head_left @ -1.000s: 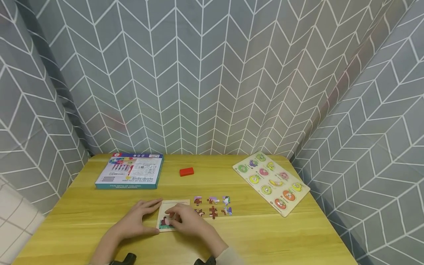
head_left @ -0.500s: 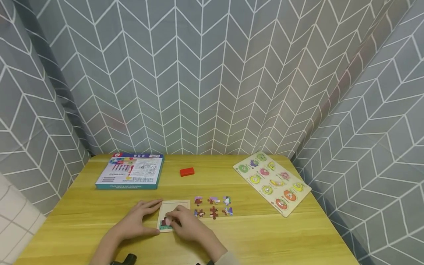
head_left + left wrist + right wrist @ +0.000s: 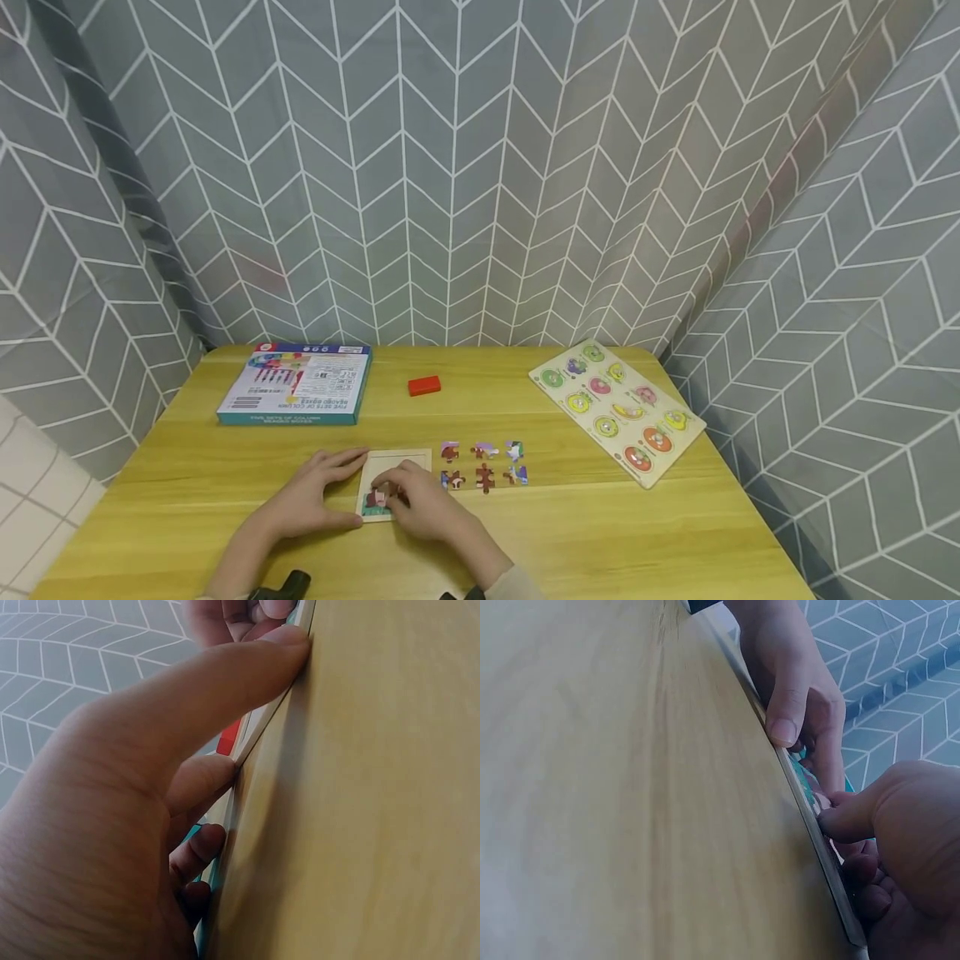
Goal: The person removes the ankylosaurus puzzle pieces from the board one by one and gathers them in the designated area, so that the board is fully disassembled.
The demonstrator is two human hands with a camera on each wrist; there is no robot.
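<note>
In the head view, a shallow square tray [image 3: 387, 465] with a slim, pale wooden rim is lying in front of you on the table [image 3: 600, 533], whose yellow top is showing long streaks of grain. Your left hand [image 3: 311, 496] is resting spread and unclenched, thumb touching the tray's near left corner and forefinger touching the far left one. Your right hand [image 3: 422, 500] is bending over the tray, its thumb and forefinger pinching a puzzle piece [image 3: 378, 497] in the near left part; your fingers are hiding some of its pink, brown and green print. Just right of the tray, six loose pieces [image 3: 485, 477] with knobbed, notched outlines are sitting in two rows of three. Farther back are lying a flat, teal-sided printed box [image 3: 296, 387], a small red oblong block [image 3: 424, 385] and a tilted pale board [image 3: 633, 432] of rounded fruit shapes. Behind, a grey curtain [image 3: 450, 167] is hanging in soft folds, patterned with white zigzag lines.

In the left wrist view, your left thumb is stretching straight to the thin tray edge, and a fingertip is touching it lower down.

In the right wrist view, your right thumb is pressing beside the glossy print, the other fingers curling behind it.
</note>
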